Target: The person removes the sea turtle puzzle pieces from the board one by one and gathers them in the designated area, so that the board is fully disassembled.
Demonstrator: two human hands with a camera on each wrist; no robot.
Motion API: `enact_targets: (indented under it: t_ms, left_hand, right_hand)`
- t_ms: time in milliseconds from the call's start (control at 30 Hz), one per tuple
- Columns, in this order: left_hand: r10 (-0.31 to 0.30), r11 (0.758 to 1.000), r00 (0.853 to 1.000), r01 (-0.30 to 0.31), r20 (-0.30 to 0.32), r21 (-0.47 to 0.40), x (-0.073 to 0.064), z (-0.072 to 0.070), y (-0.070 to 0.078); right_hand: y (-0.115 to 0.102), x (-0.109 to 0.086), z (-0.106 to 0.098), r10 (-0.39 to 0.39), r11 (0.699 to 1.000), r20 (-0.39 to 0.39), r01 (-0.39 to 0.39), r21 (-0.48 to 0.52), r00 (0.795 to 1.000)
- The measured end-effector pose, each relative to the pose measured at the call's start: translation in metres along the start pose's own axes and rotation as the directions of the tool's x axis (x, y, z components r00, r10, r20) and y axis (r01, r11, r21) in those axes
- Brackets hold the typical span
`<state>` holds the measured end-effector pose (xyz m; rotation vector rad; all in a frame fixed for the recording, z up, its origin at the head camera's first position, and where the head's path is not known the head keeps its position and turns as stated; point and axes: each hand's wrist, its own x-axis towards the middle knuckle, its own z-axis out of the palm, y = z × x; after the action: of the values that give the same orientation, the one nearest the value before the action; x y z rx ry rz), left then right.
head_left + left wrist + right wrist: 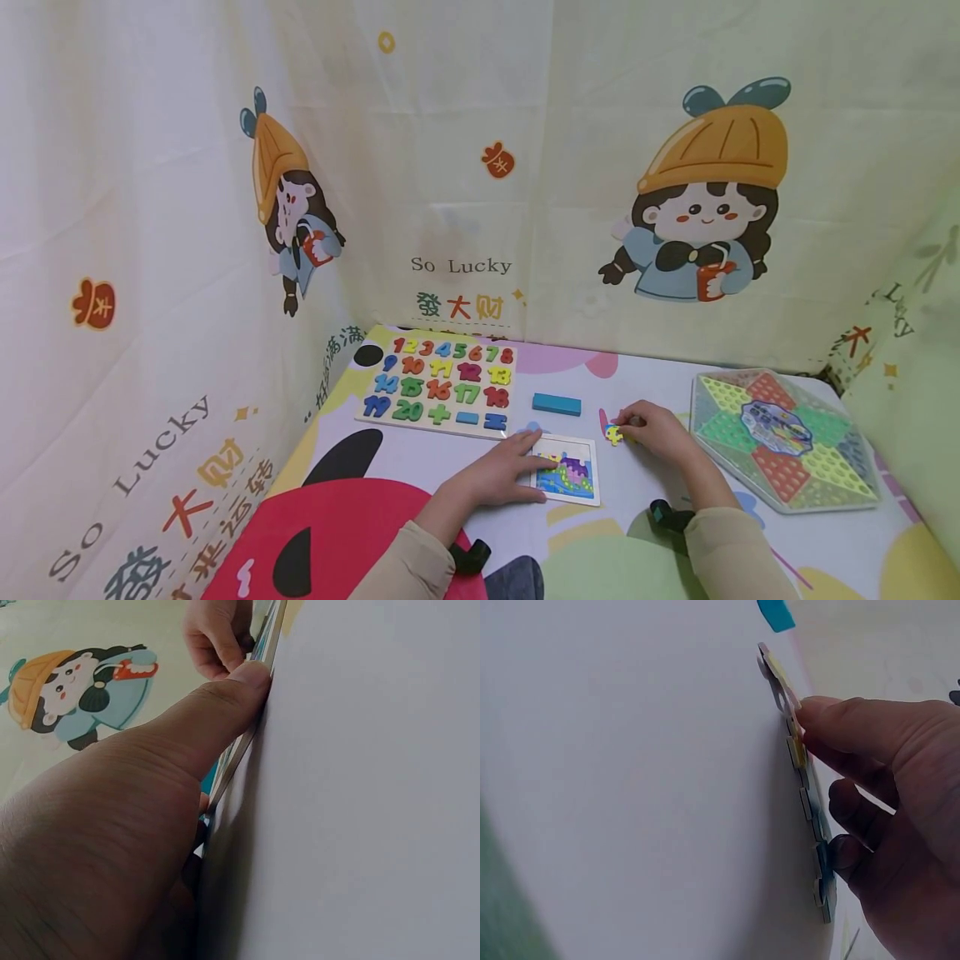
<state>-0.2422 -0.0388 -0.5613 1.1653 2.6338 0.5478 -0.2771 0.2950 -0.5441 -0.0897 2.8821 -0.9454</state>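
My left hand (504,471) rests on the left side of a small jigsaw puzzle tray (597,475), fingers spread and fairly straight. In the left wrist view its thumb (217,705) presses on the tray's edge. Part of the picture is filled with purple, green, yellow and blue pieces. Right of the tray, my right hand (654,429) pinches a jigsaw piece (613,434) with yellow and blue on it, just at the table. A pink piece (602,420) lies beside it. Seen edge-on in the right wrist view are several jigsaw pieces (808,802) under the right fingers.
Behind the left hand lies a number board (442,423) with coloured numerals. A blue rectangular block (557,405) sits beyond the tray. On the right is a hexagonal star-patterned game board (787,492). A printed curtain (555,167) hangs around the table.
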Motion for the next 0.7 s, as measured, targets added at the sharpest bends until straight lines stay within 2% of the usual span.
enact_targets:
  t_ms: [267, 433, 700]
  left_hand:
    - [0.012, 1.000, 1.000, -0.012, -0.021, 0.004, 0.001, -0.001, 0.001]
    - [0.005, 1.000, 1.000, -0.005, -0.024, -0.007, 0.001, -0.002, 0.002]
    - [-0.004, 1.000, 1.000, 0.004, -0.030, -0.016, 0.001, 0.000, 0.001]
  right_hand:
    - [-0.002, 0.000, -0.001, -0.025, 1.000, 0.003, 0.025, -0.011, 1.000]
    - [-0.012, -0.003, -0.002, -0.043, 0.998, -0.011, 0.043, -0.045, 0.999]
    - [-0.039, -0.016, 0.006, -0.156, 0.984, 0.046, 0.159, -0.083, 0.987]
